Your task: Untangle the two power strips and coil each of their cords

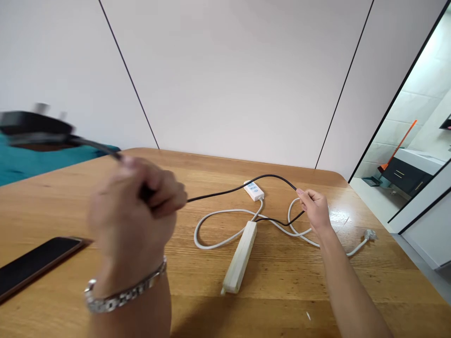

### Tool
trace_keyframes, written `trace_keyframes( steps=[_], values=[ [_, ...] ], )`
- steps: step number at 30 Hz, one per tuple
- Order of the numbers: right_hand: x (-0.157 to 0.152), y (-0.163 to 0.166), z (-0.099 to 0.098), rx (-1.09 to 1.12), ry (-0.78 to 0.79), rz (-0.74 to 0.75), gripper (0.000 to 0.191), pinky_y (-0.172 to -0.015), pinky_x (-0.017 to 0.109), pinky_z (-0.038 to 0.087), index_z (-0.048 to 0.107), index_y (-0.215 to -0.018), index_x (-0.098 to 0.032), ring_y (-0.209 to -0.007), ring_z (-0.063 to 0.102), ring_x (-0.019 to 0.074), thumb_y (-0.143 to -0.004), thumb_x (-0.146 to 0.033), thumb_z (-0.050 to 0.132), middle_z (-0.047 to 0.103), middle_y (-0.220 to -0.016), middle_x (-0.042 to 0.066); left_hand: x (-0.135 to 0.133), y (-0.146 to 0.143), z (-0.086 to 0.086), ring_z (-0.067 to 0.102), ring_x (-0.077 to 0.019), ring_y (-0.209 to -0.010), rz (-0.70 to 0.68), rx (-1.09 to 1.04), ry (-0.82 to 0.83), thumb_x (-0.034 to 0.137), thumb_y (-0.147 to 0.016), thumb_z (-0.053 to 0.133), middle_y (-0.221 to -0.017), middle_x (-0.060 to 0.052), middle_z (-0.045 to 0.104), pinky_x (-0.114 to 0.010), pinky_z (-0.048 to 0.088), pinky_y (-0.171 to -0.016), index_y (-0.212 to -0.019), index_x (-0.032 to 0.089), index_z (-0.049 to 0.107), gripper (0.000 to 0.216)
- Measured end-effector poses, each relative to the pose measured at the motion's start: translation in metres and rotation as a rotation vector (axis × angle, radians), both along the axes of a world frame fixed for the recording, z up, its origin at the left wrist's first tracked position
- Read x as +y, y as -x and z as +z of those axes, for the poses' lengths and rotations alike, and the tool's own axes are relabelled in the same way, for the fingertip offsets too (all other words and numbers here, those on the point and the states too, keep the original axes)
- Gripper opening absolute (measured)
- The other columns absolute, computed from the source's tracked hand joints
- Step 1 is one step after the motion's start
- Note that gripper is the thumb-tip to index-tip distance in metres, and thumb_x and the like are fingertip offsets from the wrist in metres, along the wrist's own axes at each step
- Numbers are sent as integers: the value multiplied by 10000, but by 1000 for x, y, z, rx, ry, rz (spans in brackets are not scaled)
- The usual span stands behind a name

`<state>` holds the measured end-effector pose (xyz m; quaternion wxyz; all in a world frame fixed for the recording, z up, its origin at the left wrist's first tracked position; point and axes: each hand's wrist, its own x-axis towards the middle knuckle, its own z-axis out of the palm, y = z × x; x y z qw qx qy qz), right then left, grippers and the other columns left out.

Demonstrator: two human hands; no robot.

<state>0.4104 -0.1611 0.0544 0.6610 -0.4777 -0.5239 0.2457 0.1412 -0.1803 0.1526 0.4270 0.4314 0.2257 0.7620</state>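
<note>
My left hand [141,206], smeared by motion, is closed round a black power cord [218,193] and raised above the table's left side. From its top sticks out the cord's black plug [37,127], blurred, with metal prongs pointing up. The cord arches across to my right hand [313,206], which pinches it between thumb and fingers. Beyond that pinch the cord drops back to the far end of a long off-white bar [241,258], lying on the table. Behind the bar is a small white box with blue markings [254,191], attached to a looped white cable [225,211].
The wooden table [282,300] carries a dark phone [38,263] at left and a clear-ended white plug [369,235] at right. A white wall [229,84] stands behind. Teal fabric [21,164] shows at far left, and an orange-handled broom [400,143] through the doorway.
</note>
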Motion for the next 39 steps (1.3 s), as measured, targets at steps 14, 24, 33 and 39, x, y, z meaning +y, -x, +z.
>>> trace_keyframes(
  steps=[14,24,33,39],
  values=[
    [-40,38,38,479,-137,540,347,-367,226,292,657,-899,-208,-402,405,64,-822,-517,518,518,-692,-24,10,-67,-45,256,-63,-440,-587,542,56,477,-839,514,-486,63,307,-203,186,-427,-754,136,573,356],
    [-40,58,27,446,-64,481,566,-372,225,307,497,-543,-195,-342,386,86,-820,-684,433,357,-415,-61,-1,-83,-50,197,-53,-441,-514,579,15,526,-819,524,-494,73,263,-215,172,-436,-606,167,448,425],
    [-46,57,36,429,-94,237,360,-579,248,446,570,-663,-189,-647,508,128,-778,-530,592,545,-712,15,-12,-90,-54,267,-66,-494,-461,834,-68,426,-713,674,-529,73,317,-215,228,-481,-665,163,486,326],
    [-48,60,36,536,51,380,316,-454,199,352,508,-703,-208,-490,362,79,-737,-481,665,439,-597,-53,-14,-100,-61,228,-62,-505,-412,830,-86,435,-647,748,-547,85,283,-218,197,-485,-699,166,488,379]
  ],
)
